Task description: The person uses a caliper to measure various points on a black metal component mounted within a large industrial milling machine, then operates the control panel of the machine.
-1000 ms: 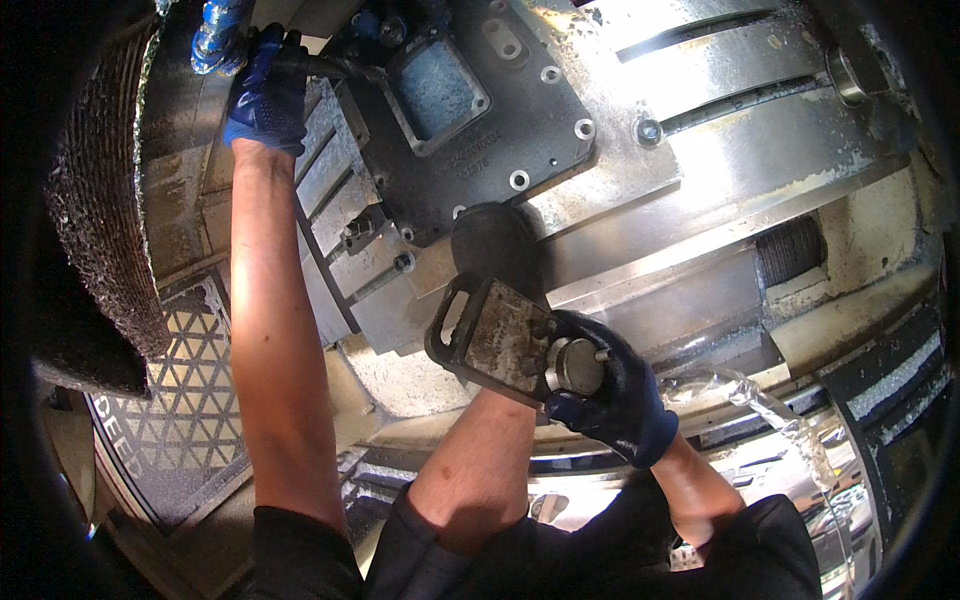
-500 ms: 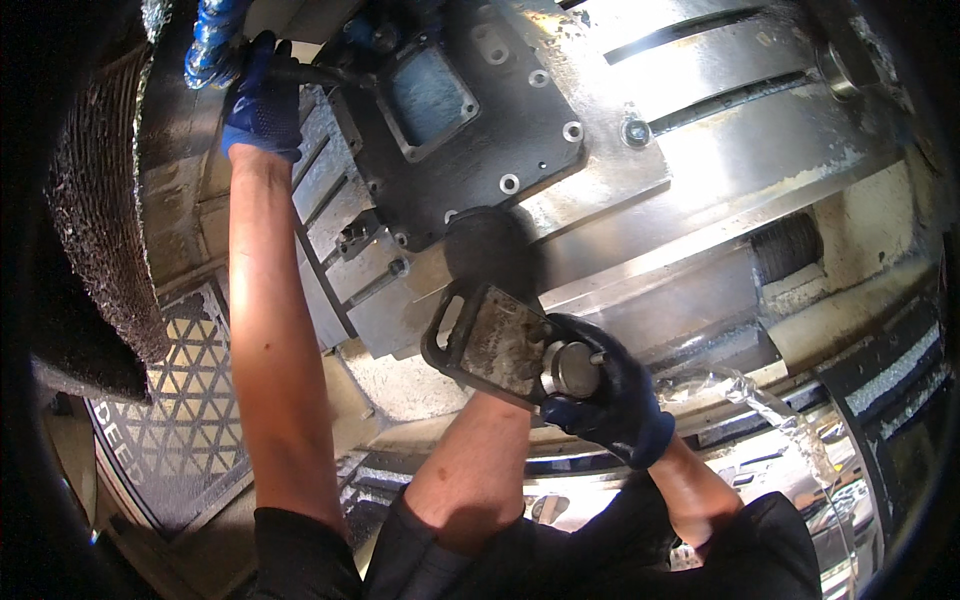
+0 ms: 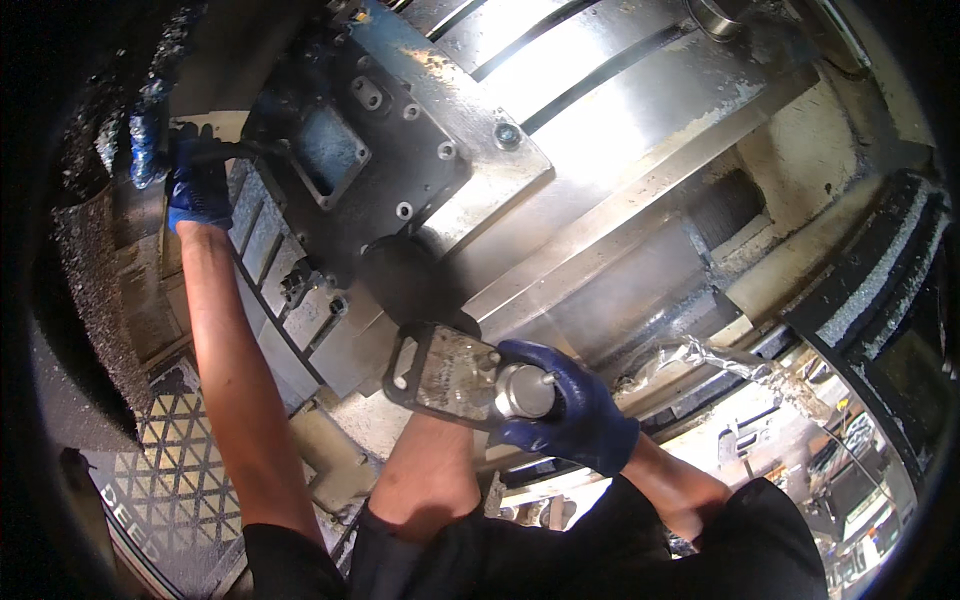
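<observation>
My right hand (image 3: 578, 410), in a dark blue glove, is closed around the end of a hand-held handwheel pendant (image 3: 452, 375). The pendant has a grimy face, a black frame with a loop at its left end, and a round metal dial (image 3: 525, 391) beside my fingers. At the far left, my gloved left hand (image 3: 200, 185) is closed on a dark bar-shaped tool (image 3: 232, 150), blurred and partly hidden. That tool reaches toward a dark metal plate (image 3: 400, 165) with bolt holes and a raised square frame (image 3: 330, 160). A blurred dark rounded shape (image 3: 410, 275) lies just beyond the pendant.
Under the plate is a slotted metal machine table (image 3: 640, 110) with a bolt (image 3: 507, 136). A chip-covered wall (image 3: 95, 300) stands at left, and a blue hose (image 3: 142, 150) hangs by my left hand. A patterned mat (image 3: 175, 470) lies lower left; my bare leg (image 3: 425, 470) is below the pendant.
The view has shifted, so the plate and machine table appear farther left and lower or turned. Both hands keep their holds; the pendant appears slightly farther left.
</observation>
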Action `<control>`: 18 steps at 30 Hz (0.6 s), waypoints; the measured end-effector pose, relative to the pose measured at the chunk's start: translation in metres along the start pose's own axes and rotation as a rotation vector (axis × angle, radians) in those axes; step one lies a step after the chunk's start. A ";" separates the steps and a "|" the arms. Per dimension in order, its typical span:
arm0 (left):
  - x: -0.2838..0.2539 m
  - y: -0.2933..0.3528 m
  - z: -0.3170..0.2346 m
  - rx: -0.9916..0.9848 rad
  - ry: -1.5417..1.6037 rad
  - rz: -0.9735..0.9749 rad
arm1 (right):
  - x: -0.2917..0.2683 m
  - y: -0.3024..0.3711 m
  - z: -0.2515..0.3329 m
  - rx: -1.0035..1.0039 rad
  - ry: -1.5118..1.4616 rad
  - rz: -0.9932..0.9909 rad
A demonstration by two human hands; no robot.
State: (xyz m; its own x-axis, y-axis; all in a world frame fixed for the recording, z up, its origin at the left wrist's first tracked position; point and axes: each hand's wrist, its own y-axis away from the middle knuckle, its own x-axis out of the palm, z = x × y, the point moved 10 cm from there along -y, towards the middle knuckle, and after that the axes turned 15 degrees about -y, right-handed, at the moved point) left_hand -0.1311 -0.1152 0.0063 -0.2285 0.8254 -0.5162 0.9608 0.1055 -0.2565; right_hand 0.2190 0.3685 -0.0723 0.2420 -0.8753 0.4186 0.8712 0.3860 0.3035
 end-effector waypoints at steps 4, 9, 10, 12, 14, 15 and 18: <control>0.052 0.040 -0.016 -0.389 0.301 -0.218 | -0.009 0.007 -0.007 0.107 -0.062 -0.079; 0.054 0.044 -0.038 -0.382 0.329 -0.303 | 0.006 -0.001 -0.015 0.117 -0.129 -0.037; 0.054 0.046 -0.041 -0.399 0.306 -0.309 | 0.009 -0.004 -0.013 0.083 -0.096 -0.011; 0.053 0.045 -0.047 -0.365 0.289 -0.272 | 0.016 -0.011 -0.007 0.013 -0.034 0.040; 0.062 0.048 -0.056 -0.370 0.256 -0.277 | 0.019 -0.014 -0.013 0.123 -0.179 0.039; 0.066 0.049 -0.058 -0.387 0.237 -0.267 | 0.021 -0.013 -0.017 0.180 -0.256 0.035; 0.070 0.055 -0.061 -0.355 0.112 -0.135 | 0.018 -0.013 -0.025 0.173 -0.298 0.030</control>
State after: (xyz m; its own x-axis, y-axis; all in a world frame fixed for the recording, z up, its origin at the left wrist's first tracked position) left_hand -0.0847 -0.0176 0.0062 -0.3564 0.8444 -0.3999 0.9225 0.3858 -0.0074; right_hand 0.2231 0.3402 -0.0898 0.1086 -0.7495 0.6531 0.7739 0.4761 0.4177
